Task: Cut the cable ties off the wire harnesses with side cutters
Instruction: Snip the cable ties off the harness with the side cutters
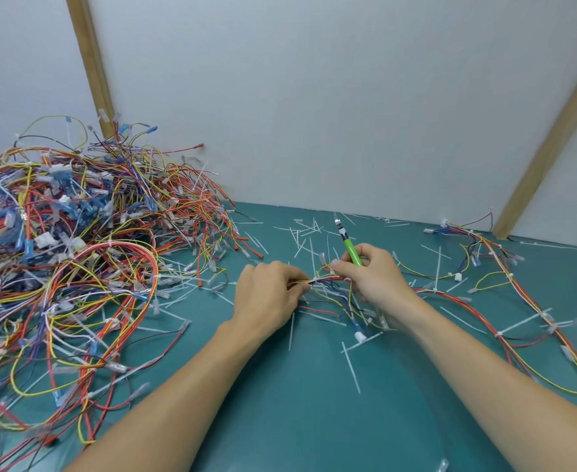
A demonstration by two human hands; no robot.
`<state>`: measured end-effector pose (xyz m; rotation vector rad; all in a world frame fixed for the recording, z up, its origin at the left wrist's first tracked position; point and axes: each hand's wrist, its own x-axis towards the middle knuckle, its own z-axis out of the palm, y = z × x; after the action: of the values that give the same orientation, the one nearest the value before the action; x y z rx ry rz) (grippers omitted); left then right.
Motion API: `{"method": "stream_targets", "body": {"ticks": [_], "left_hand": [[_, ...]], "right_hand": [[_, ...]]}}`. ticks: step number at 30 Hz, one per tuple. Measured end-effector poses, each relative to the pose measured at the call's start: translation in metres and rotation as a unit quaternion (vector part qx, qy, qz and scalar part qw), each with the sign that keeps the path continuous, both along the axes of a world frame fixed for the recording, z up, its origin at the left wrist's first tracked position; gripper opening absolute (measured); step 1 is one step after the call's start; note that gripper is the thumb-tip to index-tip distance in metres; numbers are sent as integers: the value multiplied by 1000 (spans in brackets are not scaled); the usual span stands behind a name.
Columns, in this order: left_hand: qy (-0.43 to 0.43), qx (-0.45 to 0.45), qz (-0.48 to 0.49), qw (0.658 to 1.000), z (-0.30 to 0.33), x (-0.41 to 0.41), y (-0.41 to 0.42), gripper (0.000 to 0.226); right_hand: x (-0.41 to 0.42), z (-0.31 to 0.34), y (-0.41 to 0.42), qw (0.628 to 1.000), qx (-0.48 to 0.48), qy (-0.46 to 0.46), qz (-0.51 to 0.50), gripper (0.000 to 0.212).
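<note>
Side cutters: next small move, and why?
Probably swing the cutters down to the white tie on the harness between the hands. Their tip points up and away from the wires, while the left hand and right hand both pinch the bundle.

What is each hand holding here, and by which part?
Left hand pinches the wire harness at its bundle; right hand grips the side cutters by the green handle.

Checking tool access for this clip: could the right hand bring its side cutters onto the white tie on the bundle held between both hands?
Probably yes. The right hand already grips the green-handled side cutters, tips pointing away, and the white tie sits exposed between it and the left hand. It would need to swing the tips round.
</note>
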<state>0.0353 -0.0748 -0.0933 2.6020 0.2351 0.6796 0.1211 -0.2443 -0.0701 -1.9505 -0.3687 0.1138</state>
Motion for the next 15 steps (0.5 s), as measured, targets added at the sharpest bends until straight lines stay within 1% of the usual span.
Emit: {"method": "stream_targets", "body": {"ticks": [3,6,9,11,13,15], "left_hand": [[-60,-12,-27,998,2,-2,2,8],[-120,-63,-47,990,4,-2,1,7],[-117,-168,-65,977,6,-3,-3,9],[-107,-214,-89,967,6,-4,-5,12],[-97,-242,-117,958,6,-4,-7,16],[-91,-266,-127,951,5,-4,-8,15]], "right_hand": [[2,9,-6,999,-14,-27,-20,21],[6,12,-14,996,-55,-54,-41,19],[6,9,-18,994,-82,-37,-68,22],[3,2,-17,993,-94,-19,-74,22],[-1,-7,-16,996,-62,6,-59,19],[-4,-14,-15,998,-21,23,-46,17]]}}
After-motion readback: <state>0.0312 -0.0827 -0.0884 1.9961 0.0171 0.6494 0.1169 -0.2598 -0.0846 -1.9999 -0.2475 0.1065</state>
